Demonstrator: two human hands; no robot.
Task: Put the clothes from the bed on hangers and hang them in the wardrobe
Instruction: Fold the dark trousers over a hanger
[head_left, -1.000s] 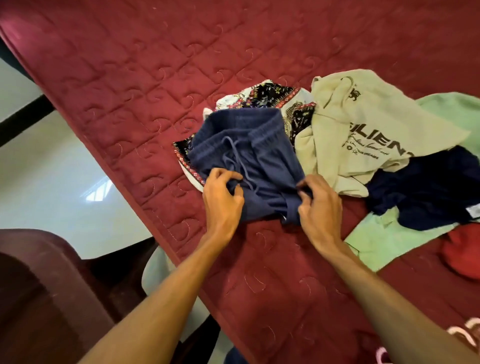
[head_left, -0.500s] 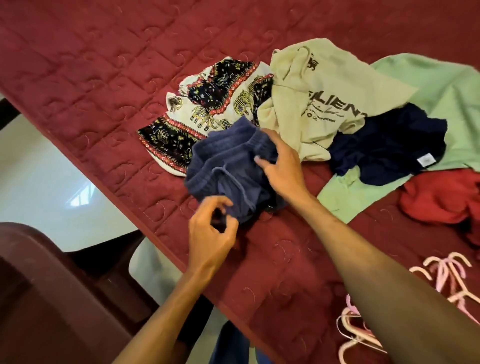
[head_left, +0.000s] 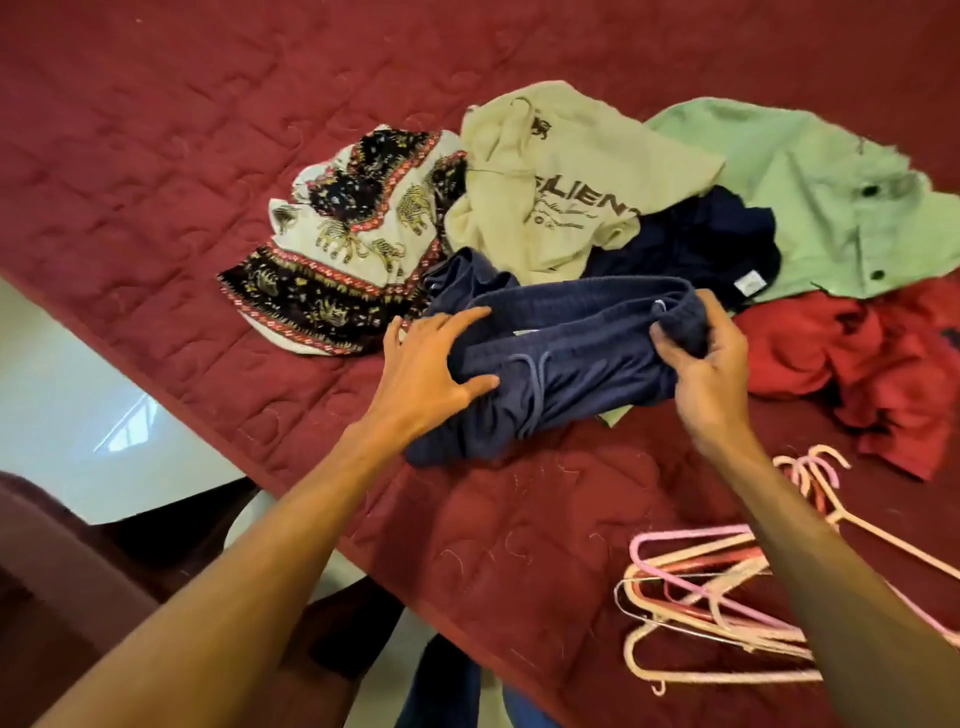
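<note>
Blue drawstring shorts (head_left: 566, 358) lie stretched across the maroon quilted bed (head_left: 156, 156). My right hand (head_left: 701, 364) pinches the right end of their waistband. My left hand (head_left: 431, 364) rests on the left end with fingers spread and thumb under the cloth. Behind them lies a pile: an elephant-print garment (head_left: 353, 234), a beige printed hoodie (head_left: 566, 171), a dark navy garment (head_left: 696, 244), a light green shirt (head_left: 821, 197) and a red garment (head_left: 883, 364). Several pink hangers (head_left: 717, 597) lie on the bed at the lower right, partly under my right forearm.
The bed's edge runs diagonally from upper left to bottom centre. A pale tiled floor (head_left: 78, 389) shows at the left. A dark maroon chair (head_left: 62, 597) stands in the bottom left corner, close to the bed edge.
The shorts have been pulled out sideways from a bunched heap. My right hand moved to the right end of the waistband and my left hand opened onto the left end. The view shifted right.
</note>
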